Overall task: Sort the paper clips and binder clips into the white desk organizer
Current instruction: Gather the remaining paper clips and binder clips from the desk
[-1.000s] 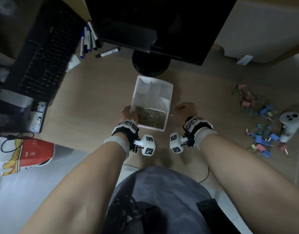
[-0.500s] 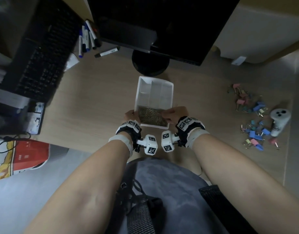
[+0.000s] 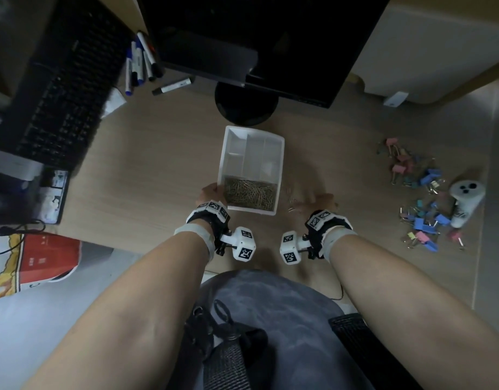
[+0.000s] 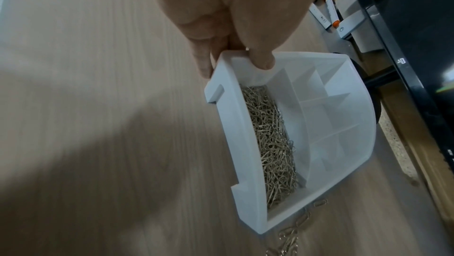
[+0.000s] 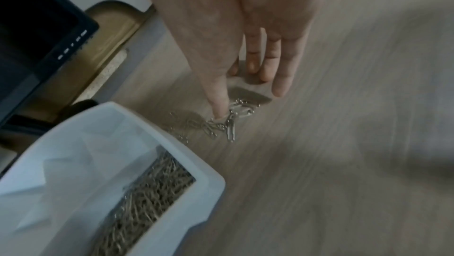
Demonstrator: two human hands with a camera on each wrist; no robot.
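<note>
- The organizer (image 3: 252, 142), smooth white plastic with thin dividers, sits mid-table (image 3: 147, 175) before the monitor's round black foot (image 3: 246, 106).
- Its near long compartment holds a tangled bed of thin wire paper clips (image 3: 251, 194).
- My left hand (image 3: 211, 192) grips its near-left corner, thumb over the rim.
- My right hand (image 3: 317, 202) lies slack-fingered on loose clips (image 5: 228, 120) just beside the organizer.
- Coloured binder clips (image 3: 417, 192) lie scattered far right, around a white controller (image 3: 465, 202).
</note>
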